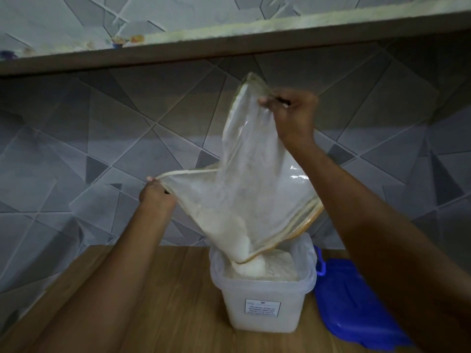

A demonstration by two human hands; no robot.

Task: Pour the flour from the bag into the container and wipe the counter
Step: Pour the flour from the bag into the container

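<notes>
1. The bag, clear soft plastic, hangs upended over the container, its lowest corner dipping inside the rim.
2. The left hand pinches one upper corner out to the side; the right hand pinches the raised corner above.
3. The flour fills the container near the rim; only a small remainder sits in the bag's low corner.
4. Judgement: the bag is now light, limp and slick, and offers no stiffness; the corner seams are the sound places to take hold.
5. The container stands on the wooden counter, a blue lid just beside it.
6. Wiping is not yet begun.
</notes>
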